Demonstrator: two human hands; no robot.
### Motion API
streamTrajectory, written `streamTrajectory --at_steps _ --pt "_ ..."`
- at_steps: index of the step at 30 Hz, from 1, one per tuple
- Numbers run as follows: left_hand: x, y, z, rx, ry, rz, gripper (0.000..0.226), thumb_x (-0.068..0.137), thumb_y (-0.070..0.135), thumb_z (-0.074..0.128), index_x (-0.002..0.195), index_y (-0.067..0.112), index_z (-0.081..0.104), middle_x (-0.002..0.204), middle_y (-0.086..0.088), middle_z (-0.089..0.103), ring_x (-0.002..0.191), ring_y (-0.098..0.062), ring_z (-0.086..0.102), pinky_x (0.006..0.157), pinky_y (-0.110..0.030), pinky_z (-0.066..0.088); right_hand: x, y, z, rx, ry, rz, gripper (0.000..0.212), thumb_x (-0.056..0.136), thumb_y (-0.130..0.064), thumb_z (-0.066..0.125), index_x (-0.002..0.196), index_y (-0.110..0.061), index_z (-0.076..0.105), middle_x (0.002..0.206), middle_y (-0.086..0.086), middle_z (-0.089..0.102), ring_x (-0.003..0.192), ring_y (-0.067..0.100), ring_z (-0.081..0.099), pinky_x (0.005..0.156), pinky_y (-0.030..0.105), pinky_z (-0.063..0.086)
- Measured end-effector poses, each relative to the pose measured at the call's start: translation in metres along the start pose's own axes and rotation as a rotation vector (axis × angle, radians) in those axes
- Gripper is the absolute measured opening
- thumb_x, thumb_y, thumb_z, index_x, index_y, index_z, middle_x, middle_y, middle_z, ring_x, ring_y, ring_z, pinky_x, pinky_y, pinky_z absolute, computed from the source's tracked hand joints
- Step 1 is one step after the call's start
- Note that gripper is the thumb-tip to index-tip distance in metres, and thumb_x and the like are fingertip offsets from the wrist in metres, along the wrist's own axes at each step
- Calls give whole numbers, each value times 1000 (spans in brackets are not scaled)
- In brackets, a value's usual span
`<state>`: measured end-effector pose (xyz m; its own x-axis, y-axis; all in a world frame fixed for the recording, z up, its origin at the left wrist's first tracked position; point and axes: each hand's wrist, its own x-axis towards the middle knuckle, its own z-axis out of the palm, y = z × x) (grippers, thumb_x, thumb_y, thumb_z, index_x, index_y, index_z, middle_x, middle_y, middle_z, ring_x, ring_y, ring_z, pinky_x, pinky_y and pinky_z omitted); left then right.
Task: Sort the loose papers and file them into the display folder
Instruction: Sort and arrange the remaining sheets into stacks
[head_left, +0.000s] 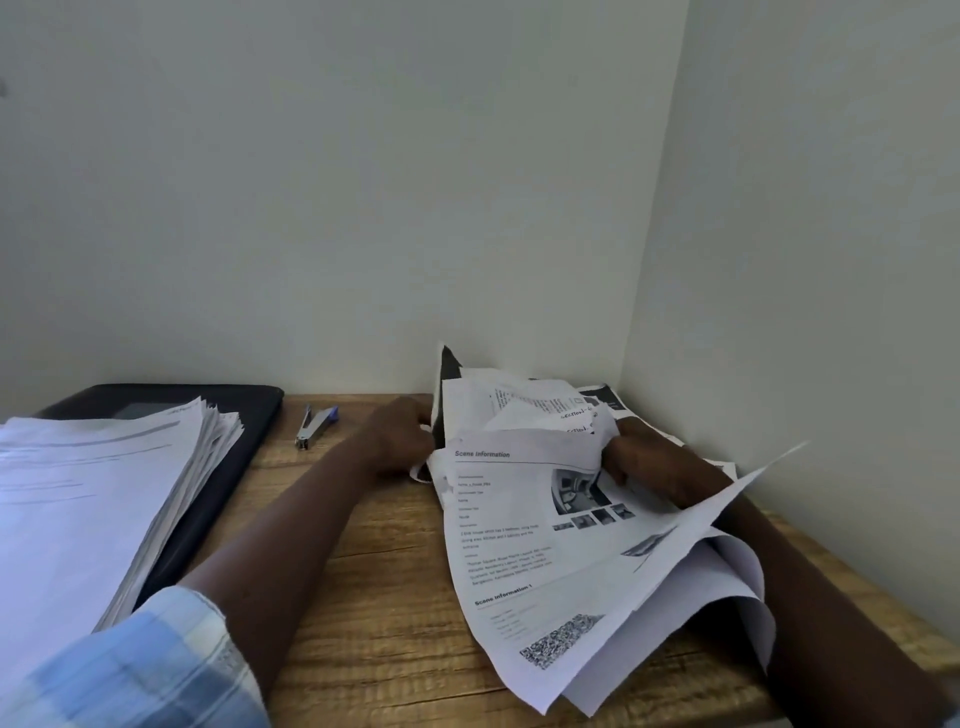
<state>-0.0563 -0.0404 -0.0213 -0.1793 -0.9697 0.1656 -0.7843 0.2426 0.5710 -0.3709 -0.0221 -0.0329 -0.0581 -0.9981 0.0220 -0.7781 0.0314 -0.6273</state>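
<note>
My left grip (400, 439) and right grip (641, 460) clench the loose papers (519, 535) from both sides, far right on the table (363, 597), probably to gather them (display folder (244, 415) waits left, under the stack (88, 493)).

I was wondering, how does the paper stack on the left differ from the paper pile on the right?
The left stack lies flat and fairly even; the right pile is crumpled and splayed. The left stack rests on the black folder; the right pile sits on the wooden desk. No hand touches the left stack; the left hand and right hand both grip the right pile. Both are white printed sheets.
</note>
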Motion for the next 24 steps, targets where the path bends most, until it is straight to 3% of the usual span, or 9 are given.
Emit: streamTrajectory --at_steps 2,5,7,10,12,16,18,20,24 --pt "0 4 0 167 54 -45 30 89 30 74 118 23 72 120 0 72 113 -22 65 83 -27 48 3 2 -1 22 20 16 34 40 -27 68 71 -13 65 77 14 63 77 37 62 72 47 54" --pt "6 6 -2 164 81 -146 53 87 38 77 132 12 63 131 -7 66 121 -27 61 88 -31 48 21 24 1 87 5 -3 49 23 -37 54 65 -15 66 66 11 64 76 40 65 75 56 54" --pt "10 2 -1 55 111 -210 43 86 28 77 120 7 64 124 -13 68 116 -30 62 82 -32 47 9 13 0 102 13 1 42 23 -37 53 58 -15 63 60 9 61 71 36 62 70 52 50" --pt "14 -6 -2 -350 180 -277 25 77 13 80 96 0 68 100 -20 72 95 -35 71 74 -41 57 -12 -8 1 160 28 -23 23 34 -26 57 54 -14 60 58 8 58 66 28 57 64 44 43" --pt "15 -9 -7 -474 323 -256 22 74 15 83 89 3 72 89 -16 73 88 -35 74 68 -41 59 -20 -18 5 213 42 -38 21 44 -17 54 62 -8 63 58 8 58 65 25 56 62 36 39" --pt "6 -9 -31 -438 733 -144 20 84 26 75 96 11 76 95 -10 76 87 -29 70 74 -36 55 -21 -20 18 354 71 -114 49 53 -17 56 95 5 70 73 22 68 66 24 63 58 32 41" --pt "3 -14 -45 -452 910 -149 19 91 24 71 104 11 74 100 -12 74 90 -30 66 75 -30 44 -23 -20 21 414 117 -115 38 65 -15 58 99 -4 71 69 10 69 61 16 64 54 27 42" --pt "-1 -19 -56 -582 1050 -166 18 92 23 70 105 10 73 101 -13 74 93 -32 67 76 -28 43 -22 -19 21 449 140 -150 29 79 3 50 94 -11 71 61 -2 67 55 7 61 51 23 42" --pt "-11 -33 -69 -760 1178 -285 26 94 23 70 113 5 71 112 -15 73 103 -30 67 78 -20 39 -17 -16 20 421 173 -128 34 61 -15 53 90 -9 70 72 13 70 65 22 62 61 37 44"
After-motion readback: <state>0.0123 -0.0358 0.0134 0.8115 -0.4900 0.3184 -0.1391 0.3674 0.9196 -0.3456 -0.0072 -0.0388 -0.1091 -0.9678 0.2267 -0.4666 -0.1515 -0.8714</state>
